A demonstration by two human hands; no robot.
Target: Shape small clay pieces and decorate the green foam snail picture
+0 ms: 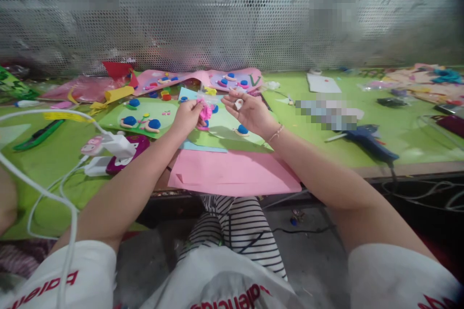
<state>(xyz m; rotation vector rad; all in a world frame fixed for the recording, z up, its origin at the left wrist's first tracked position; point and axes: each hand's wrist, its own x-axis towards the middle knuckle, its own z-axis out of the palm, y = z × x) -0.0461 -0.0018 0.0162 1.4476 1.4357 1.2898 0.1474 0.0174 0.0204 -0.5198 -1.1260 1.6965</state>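
Two bare hands are beyond the pink sheet (pixel 235 174): the left hand (pixel 186 115) pinches a bright-pink bundle (pixel 206 110) with its fingers closed, while the right hand (pixel 252 115) is palm up, loosely open, a small white piece (pixel 239 104) lying on it. That piece could slide off if the palm tipped, and a hard pinch might crush the bundle, which looks soft, ruffled and uneven. Right of the sheet lies a blue glue gun (pixel 371 142).

perforated metal panel (pixel 217 24): behind green tabletop (pixel 300 145) | white charger (pixel 119 144): by purple case (pixel 142 146) | white cable (pixel 75 224): looped left
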